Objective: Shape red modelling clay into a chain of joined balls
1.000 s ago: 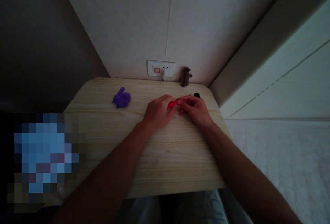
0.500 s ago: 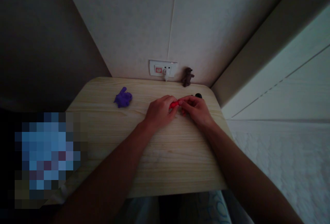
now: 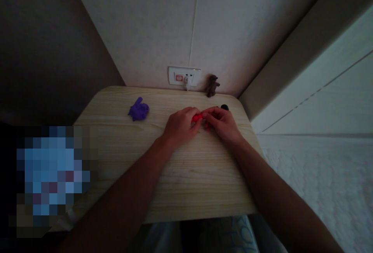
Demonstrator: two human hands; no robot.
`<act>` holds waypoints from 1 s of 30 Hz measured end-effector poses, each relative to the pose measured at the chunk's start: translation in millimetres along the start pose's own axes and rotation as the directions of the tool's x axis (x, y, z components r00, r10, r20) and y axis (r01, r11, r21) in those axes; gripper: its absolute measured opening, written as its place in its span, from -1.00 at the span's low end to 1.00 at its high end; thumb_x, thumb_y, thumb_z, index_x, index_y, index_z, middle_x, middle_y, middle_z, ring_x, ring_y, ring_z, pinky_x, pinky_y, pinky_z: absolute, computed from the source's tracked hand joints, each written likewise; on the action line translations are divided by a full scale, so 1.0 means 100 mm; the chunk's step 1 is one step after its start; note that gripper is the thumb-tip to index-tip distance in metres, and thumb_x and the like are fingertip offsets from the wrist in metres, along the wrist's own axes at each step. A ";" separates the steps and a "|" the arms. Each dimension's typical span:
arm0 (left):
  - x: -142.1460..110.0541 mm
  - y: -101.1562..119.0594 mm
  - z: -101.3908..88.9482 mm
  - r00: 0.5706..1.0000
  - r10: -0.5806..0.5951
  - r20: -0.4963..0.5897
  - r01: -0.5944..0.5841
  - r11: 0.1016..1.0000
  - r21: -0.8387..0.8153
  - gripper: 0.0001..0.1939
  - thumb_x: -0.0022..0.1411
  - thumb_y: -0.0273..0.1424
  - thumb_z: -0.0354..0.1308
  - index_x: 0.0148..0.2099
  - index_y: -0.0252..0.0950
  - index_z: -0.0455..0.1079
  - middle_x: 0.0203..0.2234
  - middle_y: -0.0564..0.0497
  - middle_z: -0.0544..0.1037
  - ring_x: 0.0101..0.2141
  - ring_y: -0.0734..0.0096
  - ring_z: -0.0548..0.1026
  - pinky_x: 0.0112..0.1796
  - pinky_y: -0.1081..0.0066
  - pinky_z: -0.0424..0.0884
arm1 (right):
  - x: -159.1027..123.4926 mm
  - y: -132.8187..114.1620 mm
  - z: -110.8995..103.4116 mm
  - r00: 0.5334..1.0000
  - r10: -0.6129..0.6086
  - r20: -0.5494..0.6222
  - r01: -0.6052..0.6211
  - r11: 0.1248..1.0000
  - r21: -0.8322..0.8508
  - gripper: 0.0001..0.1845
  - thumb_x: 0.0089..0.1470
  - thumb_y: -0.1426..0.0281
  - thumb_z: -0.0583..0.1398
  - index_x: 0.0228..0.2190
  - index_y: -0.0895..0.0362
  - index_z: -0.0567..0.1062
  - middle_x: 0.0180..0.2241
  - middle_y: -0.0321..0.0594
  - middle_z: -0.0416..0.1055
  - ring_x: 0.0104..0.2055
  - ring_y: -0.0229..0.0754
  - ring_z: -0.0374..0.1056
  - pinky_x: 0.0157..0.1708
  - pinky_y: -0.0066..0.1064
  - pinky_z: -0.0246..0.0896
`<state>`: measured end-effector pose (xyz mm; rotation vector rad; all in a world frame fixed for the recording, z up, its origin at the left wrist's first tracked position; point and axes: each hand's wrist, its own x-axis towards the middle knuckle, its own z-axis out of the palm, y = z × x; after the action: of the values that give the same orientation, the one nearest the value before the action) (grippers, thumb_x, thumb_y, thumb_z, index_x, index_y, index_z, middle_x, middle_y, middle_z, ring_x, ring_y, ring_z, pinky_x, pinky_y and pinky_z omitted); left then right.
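Observation:
Between my two hands is a small piece of red modelling clay [image 3: 196, 118], just above or on the wooden table. My left hand [image 3: 181, 125] curls round its left end, fingers closed. My right hand [image 3: 222, 123] pinches its right end between thumb and forefinger. Another bit of red clay [image 3: 207, 126] shows under the right hand, partly hidden by the fingers. Behind that hand a black object [image 3: 224, 107] is half covered, and I cannot make out its kind. To the left lies a lump of purple clay [image 3: 139, 110] with a piece sticking up.
A small dark brown clay figure [image 3: 212, 86] stands at the table's back edge, against the wall. Beside it is a wall socket [image 3: 184, 77] with a white plug in it. The wooden table [image 3: 201, 183] has rounded back corners. A blurred-out patch [image 3: 49, 167] covers the lower left.
Almost nothing differs. Both hands keep their hold on the red clay, and the whole view has shifted very slightly.

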<state>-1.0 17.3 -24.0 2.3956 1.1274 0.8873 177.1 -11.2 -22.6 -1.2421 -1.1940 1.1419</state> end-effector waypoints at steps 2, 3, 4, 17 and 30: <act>0.00 0.00 0.00 1.000 -0.006 0.004 0.006 1.000 -0.005 -0.84 0.38 -0.33 0.11 -0.19 -0.25 0.49 -0.25 -0.06 0.63 -0.25 0.26 0.55 -0.22 0.29 0.40 | 0.00 0.00 0.00 1.000 0.000 0.004 0.000 1.000 0.001 -0.56 -0.08 0.06 0.47 -0.35 0.16 0.60 -0.59 -0.32 0.47 -0.59 -0.33 0.31 -0.56 -0.45 0.21; 0.00 0.00 0.00 1.000 -0.007 0.007 0.007 1.000 -0.009 -0.84 0.38 -0.33 0.11 -0.19 -0.25 0.49 -0.26 -0.06 0.63 -0.26 0.27 0.55 -0.22 0.30 0.40 | 0.00 0.01 0.00 1.000 0.000 0.002 0.000 1.000 -0.004 -0.57 -0.07 0.07 0.47 -0.36 0.16 0.59 -0.59 -0.32 0.47 -0.59 -0.33 0.31 -0.56 -0.45 0.21; 0.00 0.01 0.00 1.000 -0.006 0.007 0.006 1.000 -0.014 -0.84 0.38 -0.34 0.11 -0.19 -0.25 0.49 -0.26 -0.06 0.63 -0.26 0.27 0.55 -0.22 0.30 0.41 | 0.00 0.01 0.00 1.000 0.000 0.000 0.000 1.000 -0.011 -0.58 -0.06 0.07 0.46 -0.36 0.16 0.59 -0.59 -0.32 0.46 -0.59 -0.32 0.31 -0.55 -0.44 0.21; 0.01 0.01 0.00 1.000 -0.009 0.025 0.009 1.000 -0.002 -0.84 0.38 -0.33 0.10 -0.21 -0.25 0.48 -0.29 -0.06 0.63 -0.27 0.26 0.55 -0.23 0.29 0.39 | 0.01 0.03 0.00 1.000 -0.004 0.005 0.005 0.999 -0.037 -0.60 -0.01 0.07 0.42 -0.35 0.15 0.57 -0.58 -0.33 0.46 -0.58 -0.32 0.32 -0.54 -0.45 0.24; 0.02 0.03 -0.02 0.997 -0.051 0.060 0.052 0.999 -0.004 -0.85 0.35 -0.32 0.14 -0.22 -0.24 0.49 -0.28 -0.06 0.66 -0.27 0.23 0.57 -0.24 0.27 0.40 | -0.01 0.01 0.00 1.000 -0.001 0.014 0.003 0.993 -0.116 -0.65 0.06 0.09 0.36 -0.36 0.14 0.54 -0.59 -0.32 0.44 -0.58 -0.31 0.33 -0.55 -0.43 0.25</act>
<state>0.2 17.2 -20.2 2.3611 1.1569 0.7959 176.7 -11.7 -23.3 -1.3219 -1.2863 1.0940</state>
